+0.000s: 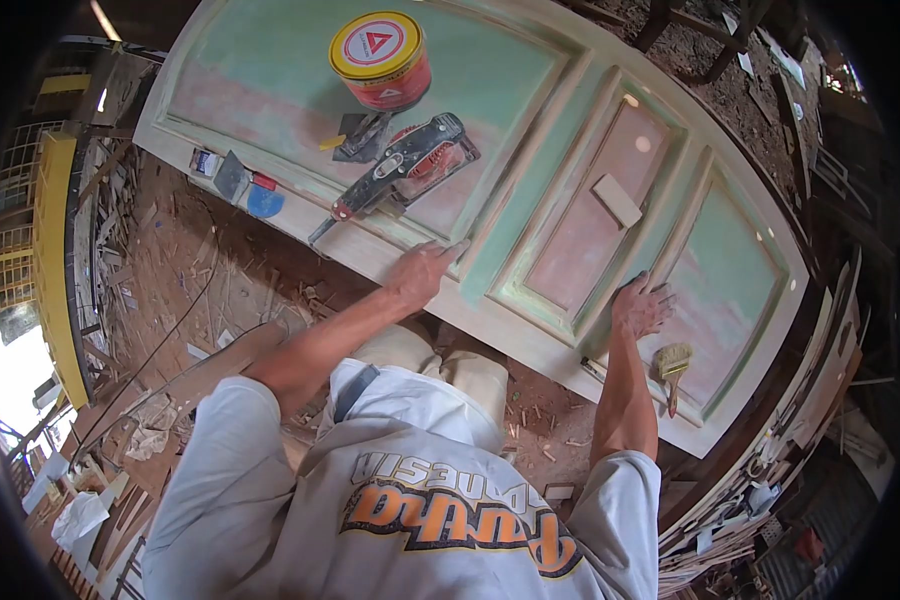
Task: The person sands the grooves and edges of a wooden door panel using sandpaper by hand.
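A wooden door panel (pixel 490 245) with raised mouldings, patchy green and pinkish, lies in front of me. My left hand (pixel 417 275) rests on its near rail, fingers together and pressed against the moulding. A small greyish piece may be under those fingertips; I cannot make it out. My right hand (pixel 642 306) lies flat with fingers spread on the moulding of the right section, holding nothing. A paintbrush (pixel 672 372) lies close to my right wrist. Above and between the hands, a pale rectangular block (pixel 617 200) sits on the narrow middle panel.
A power sander (pixel 410 165) and a yellow-lidded tin (pixel 380 65) stand on the left section. A blue scraper (pixel 265 202) and a grey scraper (pixel 232 177) lie along the near edge. Wood scraps litter the floor (pixel 185 270); stacked boards (pixel 770 450) stand at right.
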Demonstrator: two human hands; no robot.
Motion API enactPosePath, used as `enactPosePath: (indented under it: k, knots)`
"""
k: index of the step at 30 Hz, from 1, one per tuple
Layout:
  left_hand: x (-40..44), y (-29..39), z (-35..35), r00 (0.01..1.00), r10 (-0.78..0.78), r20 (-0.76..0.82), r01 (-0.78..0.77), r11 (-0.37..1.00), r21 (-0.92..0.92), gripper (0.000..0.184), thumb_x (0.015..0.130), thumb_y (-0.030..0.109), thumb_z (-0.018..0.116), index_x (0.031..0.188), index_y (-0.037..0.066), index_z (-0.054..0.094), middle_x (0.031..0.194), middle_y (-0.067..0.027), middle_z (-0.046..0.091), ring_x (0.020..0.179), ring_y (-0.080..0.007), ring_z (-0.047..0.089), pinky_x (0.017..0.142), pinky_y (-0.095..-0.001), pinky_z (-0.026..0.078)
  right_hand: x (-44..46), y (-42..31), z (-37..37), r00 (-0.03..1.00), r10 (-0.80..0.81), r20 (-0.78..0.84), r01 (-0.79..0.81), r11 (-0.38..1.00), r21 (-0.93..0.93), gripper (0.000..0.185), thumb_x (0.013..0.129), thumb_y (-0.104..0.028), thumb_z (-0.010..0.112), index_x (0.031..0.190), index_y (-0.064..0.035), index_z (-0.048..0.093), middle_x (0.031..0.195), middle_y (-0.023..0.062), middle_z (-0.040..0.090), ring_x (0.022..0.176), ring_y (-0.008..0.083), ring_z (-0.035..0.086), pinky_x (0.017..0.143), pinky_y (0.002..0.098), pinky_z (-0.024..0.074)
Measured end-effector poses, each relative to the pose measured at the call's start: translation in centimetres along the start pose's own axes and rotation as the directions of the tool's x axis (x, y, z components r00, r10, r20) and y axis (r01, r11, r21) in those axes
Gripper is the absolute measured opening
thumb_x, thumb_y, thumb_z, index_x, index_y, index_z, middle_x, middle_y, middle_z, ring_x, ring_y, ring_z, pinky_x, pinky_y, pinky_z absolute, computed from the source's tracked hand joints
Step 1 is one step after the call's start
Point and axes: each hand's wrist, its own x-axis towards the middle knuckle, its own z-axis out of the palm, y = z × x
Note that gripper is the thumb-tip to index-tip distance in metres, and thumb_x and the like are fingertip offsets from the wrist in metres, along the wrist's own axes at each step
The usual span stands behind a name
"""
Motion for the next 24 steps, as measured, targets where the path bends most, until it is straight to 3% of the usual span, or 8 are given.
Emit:
enactPosePath:
  k: [4,6,9,13,16,18,20,24]
  knots:
    - [-0.5,-1.7,-0.6,0.999,0.041,-0.022,-0.042,0.999,-0.031,0.063,0.092,-0.004,0.053,0.154,0.008,0.058,0.109,-0.0247,0.073,0.107,-0.0466,0.070,0.095,-0.0549,0.058,0.0,0.2,-0.1,1.000,0.009,0.012,-0.009,1.000,0.002,0.081,0.109,-0.066,0.047,0.171,-0.0145,0.038,0.182,0.0163,0.027,0.166,0.0439,0.024,0.128,0.0692,0.0280]
    - [0.0,-3.4,-1.8,0.997,0.081,0.013,-0.082,0.992,0.098,0.059,0.093,-0.004,0.053,0.150,0.006,0.061,0.109,-0.0233,0.074,0.107,-0.0463,0.070,0.095,-0.0547,0.057,-0.3,-0.3,-0.8,0.999,0.010,0.031,-0.010,1.000,0.013,0.081,0.109,-0.066,0.047,0.171,-0.0146,0.038,0.182,0.0162,0.027,0.167,0.0437,0.023,0.128,0.0691,0.0274]
    - [-0.1,-3.0,-2.8,0.997,-0.079,0.017,0.077,0.994,0.075,0.047,0.096,0.002,0.054,0.142,0.005,0.064,0.117,-0.0231,0.075,0.120,-0.0455,0.069,0.106,-0.0538,0.056,-0.3,-0.3,-1.1,0.995,0.009,0.099,-0.011,1.000,0.018,0.082,0.111,-0.064,0.045,0.174,-0.0136,0.032,0.184,0.0154,0.019,0.169,0.0431,0.017,0.130,0.0709,0.0232]
    - [-0.8,1.7,1.3,0.996,-0.007,-0.085,0.012,0.998,0.064,0.052,0.095,-0.002,0.052,0.145,0.004,0.063,0.119,-0.0250,0.075,0.119,-0.0444,0.070,0.107,-0.0518,0.057,-0.2,0.5,-0.2,0.996,0.003,0.085,-0.006,0.999,0.035,0.083,0.111,-0.064,0.044,0.175,-0.0132,0.030,0.185,0.0157,0.016,0.170,0.0436,0.014,0.130,0.0711,0.0203]
    - [-1.0,1.8,1.0,0.986,-0.126,-0.111,0.131,0.991,0.035,0.050,0.095,-0.002,0.052,0.143,0.004,0.063,0.125,-0.0268,0.075,0.122,-0.0448,0.070,0.111,-0.0513,0.056,0.3,0.5,0.1,0.997,-0.005,0.073,0.001,0.999,0.051,0.084,0.110,-0.066,0.045,0.175,-0.0145,0.030,0.185,0.0151,0.016,0.170,0.0429,0.014,0.131,0.0701,0.0183]
    - [-0.9,-1.9,0.7,0.996,-0.070,-0.056,0.078,0.987,0.142,0.049,0.096,-0.001,0.051,0.143,0.004,0.063,0.124,-0.0271,0.075,0.119,-0.0458,0.071,0.107,-0.0531,0.057,-0.1,0.9,0.2,0.997,0.000,0.071,-0.005,0.997,0.073,0.085,0.109,-0.068,0.045,0.175,-0.0158,0.030,0.185,0.0145,0.017,0.170,0.0420,0.015,0.132,0.0692,0.0174]
    - [-0.6,-5.8,-0.7,0.987,0.004,-0.160,0.020,0.989,0.148,0.038,0.100,0.002,0.050,0.133,0.005,0.067,0.115,-0.0238,0.076,0.107,-0.0452,0.073,0.095,-0.0545,0.060,0.2,1.0,0.4,0.998,-0.008,0.070,0.004,0.998,0.056,0.086,0.109,-0.068,0.045,0.176,-0.0163,0.029,0.186,0.0142,0.015,0.170,0.0421,0.013,0.132,0.0688,0.0166]
    - [-0.7,-6.4,-4.6,0.980,-0.178,-0.090,0.196,0.945,0.261,0.038,0.098,0.001,0.051,0.131,0.006,0.069,0.109,-0.0228,0.076,0.105,-0.0448,0.073,0.090,-0.0541,0.060,0.2,1.6,0.3,0.995,-0.024,0.096,0.017,0.997,0.071,0.084,0.110,-0.064,0.048,0.176,-0.0143,0.028,0.186,0.0159,0.012,0.170,0.0437,0.011,0.131,0.0704,0.0187]
